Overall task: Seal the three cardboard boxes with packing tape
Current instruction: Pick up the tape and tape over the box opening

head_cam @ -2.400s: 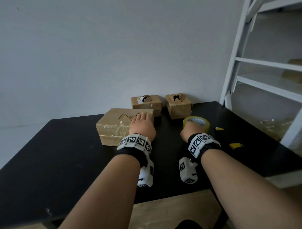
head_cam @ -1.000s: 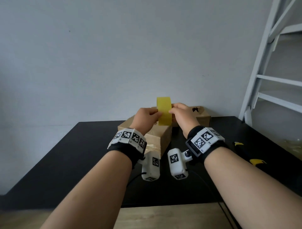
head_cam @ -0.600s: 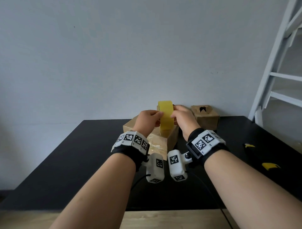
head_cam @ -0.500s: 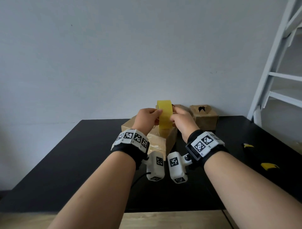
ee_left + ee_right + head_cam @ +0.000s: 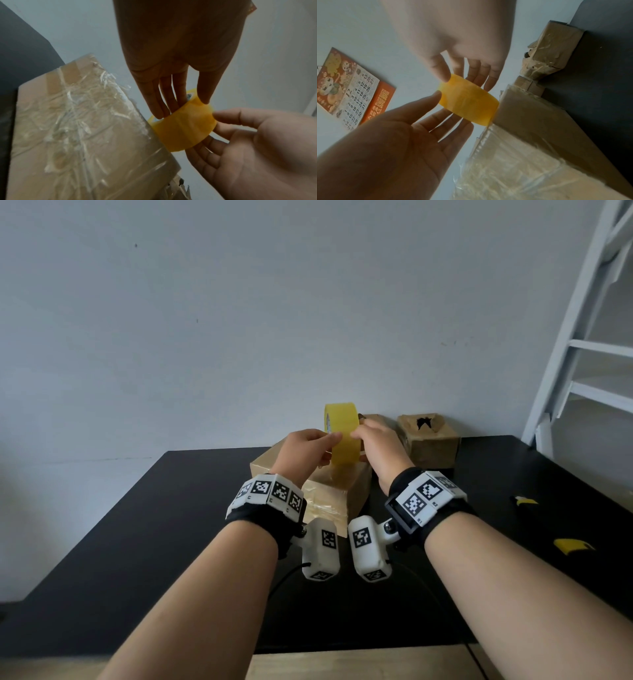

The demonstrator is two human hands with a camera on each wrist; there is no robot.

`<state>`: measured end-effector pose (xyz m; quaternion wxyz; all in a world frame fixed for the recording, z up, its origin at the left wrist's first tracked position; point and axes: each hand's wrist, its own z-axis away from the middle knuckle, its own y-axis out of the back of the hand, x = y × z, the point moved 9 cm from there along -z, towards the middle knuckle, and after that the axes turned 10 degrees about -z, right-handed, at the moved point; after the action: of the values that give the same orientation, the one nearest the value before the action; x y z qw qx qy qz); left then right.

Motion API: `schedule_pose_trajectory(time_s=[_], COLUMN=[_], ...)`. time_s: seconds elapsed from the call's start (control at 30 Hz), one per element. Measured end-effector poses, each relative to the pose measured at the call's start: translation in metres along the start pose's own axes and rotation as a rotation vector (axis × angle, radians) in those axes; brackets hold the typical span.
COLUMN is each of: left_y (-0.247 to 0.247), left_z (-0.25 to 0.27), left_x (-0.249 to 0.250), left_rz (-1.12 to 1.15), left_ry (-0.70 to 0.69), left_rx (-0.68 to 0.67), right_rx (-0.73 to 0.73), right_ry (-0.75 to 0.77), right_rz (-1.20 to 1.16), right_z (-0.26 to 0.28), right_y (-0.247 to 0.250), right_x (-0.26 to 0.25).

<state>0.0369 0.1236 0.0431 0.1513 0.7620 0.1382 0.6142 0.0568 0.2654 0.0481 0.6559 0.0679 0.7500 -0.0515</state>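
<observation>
Both hands hold a yellow packing tape roll upright in the air above the large cardboard box. My left hand pinches the roll, thumb on its outer face and fingers at its core. My right hand grips the other side, thumb and fingers on the roll. The large box is covered in wrinkled clear tape. A small box with a torn hole in its top stands at the back right. Another small box is mostly hidden behind my right hand.
The boxes stand on a black table against a grey wall. Two yellow-and-black objects lie at the table's right side. A white stair frame rises at the far right. A calendar hangs on the wall.
My right hand lifted the roll off the table and my left hand left the large box to join it. Over the last half second the hands barely moved on the roll.
</observation>
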Motion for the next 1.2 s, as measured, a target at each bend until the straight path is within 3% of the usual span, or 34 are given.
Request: schedule_pose_trajectory(time_s=[0.37, 0.6, 1.03, 1.2], left_y=[0.017, 0.006, 0.02, 0.016], left_z=[-0.011, -0.001, -0.002, -0.002], left_x=[0.006, -0.002, 0.006, 0.009], left_rz=[0.053, 0.017, 0.09, 0.046], left_ry=[-0.012, -0.015, 0.0, -0.011], left_rx=[0.097, -0.03, 0.11, 0.057], right_rx=[-0.03, 0.005, -0.073, -0.045], right_ry=[0.023, 0.004, 0.041, 0.037], right_rz=[-0.013, -0.012, -0.03, -0.037], right_z=[0.003, 0.001, 0.015, 0.015], right_y=[-0.006, -0.002, -0.011, -0.007], right_x=[0.002, 0.005, -0.005, -0.002])
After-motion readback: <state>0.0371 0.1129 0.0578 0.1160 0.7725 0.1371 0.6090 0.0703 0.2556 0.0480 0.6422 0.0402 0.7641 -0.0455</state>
